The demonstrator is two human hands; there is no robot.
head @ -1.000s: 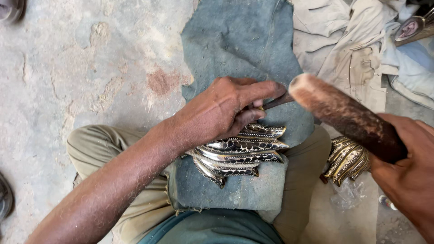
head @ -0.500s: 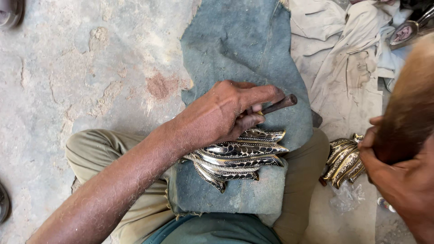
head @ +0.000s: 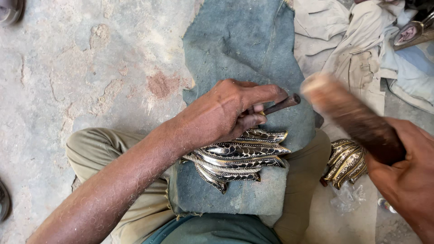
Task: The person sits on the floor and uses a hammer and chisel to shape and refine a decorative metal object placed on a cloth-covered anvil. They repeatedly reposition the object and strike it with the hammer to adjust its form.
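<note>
At centre frame, a worker's left hand (head: 221, 113) pinches a slim metal punch (head: 280, 104), fingers closed tight round its shaft, tip hidden against a feather-shaped metal ornament (head: 242, 156) lying on a blue-grey cloth pad (head: 244, 54) across the lap. At right, the right hand (head: 407, 167) is wrapped fully round a wooden mallet (head: 350, 117), blurred, its head near the punch's top. Good chasing here would seem to need the punch held steady, the ornament pinned flat and each blow square on the punch head. More brass ornaments (head: 346, 162) lie at right, above the concrete floor (head: 90, 68).
</note>
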